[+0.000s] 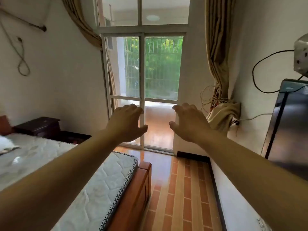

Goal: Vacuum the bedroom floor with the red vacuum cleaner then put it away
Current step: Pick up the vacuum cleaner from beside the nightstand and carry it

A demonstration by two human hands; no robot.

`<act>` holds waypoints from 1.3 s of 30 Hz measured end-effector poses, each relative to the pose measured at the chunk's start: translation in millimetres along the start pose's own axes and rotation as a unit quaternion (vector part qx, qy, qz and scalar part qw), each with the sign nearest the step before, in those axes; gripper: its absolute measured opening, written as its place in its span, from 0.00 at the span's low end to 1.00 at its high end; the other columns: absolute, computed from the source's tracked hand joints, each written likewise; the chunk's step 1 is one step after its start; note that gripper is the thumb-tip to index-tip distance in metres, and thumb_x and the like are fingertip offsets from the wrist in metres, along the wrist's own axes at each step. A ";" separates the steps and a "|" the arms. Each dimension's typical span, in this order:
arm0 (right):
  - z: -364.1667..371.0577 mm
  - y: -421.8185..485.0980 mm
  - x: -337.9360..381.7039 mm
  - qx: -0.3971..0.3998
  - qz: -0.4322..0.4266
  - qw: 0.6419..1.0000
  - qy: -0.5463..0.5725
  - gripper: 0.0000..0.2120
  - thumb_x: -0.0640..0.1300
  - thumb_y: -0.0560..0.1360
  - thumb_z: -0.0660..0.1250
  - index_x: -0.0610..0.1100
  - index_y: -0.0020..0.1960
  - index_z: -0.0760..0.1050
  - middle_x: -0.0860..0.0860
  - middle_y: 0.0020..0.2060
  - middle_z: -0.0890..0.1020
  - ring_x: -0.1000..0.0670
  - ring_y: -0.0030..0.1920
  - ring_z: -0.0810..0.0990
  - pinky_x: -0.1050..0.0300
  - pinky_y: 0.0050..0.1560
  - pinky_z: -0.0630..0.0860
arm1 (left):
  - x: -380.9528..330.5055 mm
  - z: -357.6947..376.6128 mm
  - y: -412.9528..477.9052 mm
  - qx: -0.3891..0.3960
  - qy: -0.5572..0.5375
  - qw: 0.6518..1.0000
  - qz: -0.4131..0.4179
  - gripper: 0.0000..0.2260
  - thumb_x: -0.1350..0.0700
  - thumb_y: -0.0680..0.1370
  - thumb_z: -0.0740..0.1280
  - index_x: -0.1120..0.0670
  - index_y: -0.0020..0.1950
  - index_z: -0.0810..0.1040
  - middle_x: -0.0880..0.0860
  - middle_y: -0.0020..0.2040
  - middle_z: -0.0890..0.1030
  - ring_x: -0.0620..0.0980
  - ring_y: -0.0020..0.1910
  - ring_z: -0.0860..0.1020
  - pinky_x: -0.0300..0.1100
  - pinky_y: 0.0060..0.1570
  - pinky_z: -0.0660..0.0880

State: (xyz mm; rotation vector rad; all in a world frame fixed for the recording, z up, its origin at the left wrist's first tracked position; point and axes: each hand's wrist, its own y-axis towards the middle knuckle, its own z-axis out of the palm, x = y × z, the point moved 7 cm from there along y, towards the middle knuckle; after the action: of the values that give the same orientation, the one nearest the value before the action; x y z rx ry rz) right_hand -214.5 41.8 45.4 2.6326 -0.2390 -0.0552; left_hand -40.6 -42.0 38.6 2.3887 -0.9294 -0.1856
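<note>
Both arms stretched fwd, palms down. Left hand (127, 124) & right hand (189, 122) are side by side but apart, fingers spread and loosely bent, holding nothing. Floor (181, 189), orange-brown tile, runs btwn bed (93, 185) on left & white wall (230, 205) on right, up to glass sliding door (143, 72).

Two hands (126, 124) (189, 123); one mattress (100, 180); two curtains (80, 20) (218, 39); one nightstand (41, 125).
</note>
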 end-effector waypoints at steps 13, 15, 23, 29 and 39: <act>140.1 118.1 13.1 0.057 0.024 0.998 -0.015 0.26 0.57 0.80 0.64 0.47 0.73 0.70 0.44 0.66 0.77 0.41 0.66 0.75 0.45 0.64 0.75 | 86.6 145.8 81.7 0.054 -0.016 0.998 0.003 0.28 0.37 0.76 0.67 0.51 0.71 0.75 0.53 0.69 0.78 0.55 0.64 0.77 0.51 0.63 0.73; 152.0 138.8 9.0 0.059 0.040 0.997 -0.016 0.25 0.58 0.79 0.64 0.47 0.72 0.71 0.44 0.66 0.77 0.41 0.66 0.75 0.45 0.64 0.74 | 95.4 157.7 104.7 0.053 -0.021 0.998 0.017 0.28 0.37 0.76 0.68 0.51 0.71 0.75 0.53 0.68 0.78 0.55 0.64 0.77 0.51 0.63 0.73; 179.9 206.0 -32.6 0.058 0.092 0.993 -0.048 0.24 0.56 0.79 0.63 0.44 0.71 0.70 0.43 0.63 0.76 0.40 0.64 0.73 0.46 0.60 0.72 | 98.4 207.4 192.0 0.045 -0.051 0.996 0.058 0.27 0.38 0.75 0.68 0.52 0.69 0.75 0.54 0.67 0.78 0.57 0.64 0.77 0.52 0.63 0.71; 203.9 252.4 -82.9 0.052 0.106 0.992 -0.049 0.25 0.56 0.80 0.63 0.45 0.72 0.70 0.44 0.64 0.76 0.42 0.65 0.73 0.46 0.61 0.71 | 80.8 248.9 260.9 0.047 -0.050 0.995 0.072 0.27 0.38 0.75 0.68 0.52 0.69 0.76 0.54 0.68 0.78 0.57 0.64 0.76 0.52 0.64 0.71; 215.1 373.9 -189.8 0.000 0.089 0.995 -0.050 0.24 0.56 0.79 0.63 0.45 0.71 0.70 0.44 0.63 0.76 0.41 0.64 0.73 0.45 0.61 0.72 | 53.6 282.6 412.3 -0.003 -0.031 0.998 0.063 0.27 0.37 0.75 0.68 0.51 0.69 0.75 0.53 0.67 0.78 0.56 0.65 0.76 0.52 0.64 0.71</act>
State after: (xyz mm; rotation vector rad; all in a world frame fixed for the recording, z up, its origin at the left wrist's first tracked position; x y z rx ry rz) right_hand -478.5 -348.5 34.7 2.6004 -0.5071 -0.1266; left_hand -329.7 -453.3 34.8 2.3217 -1.1024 -0.2149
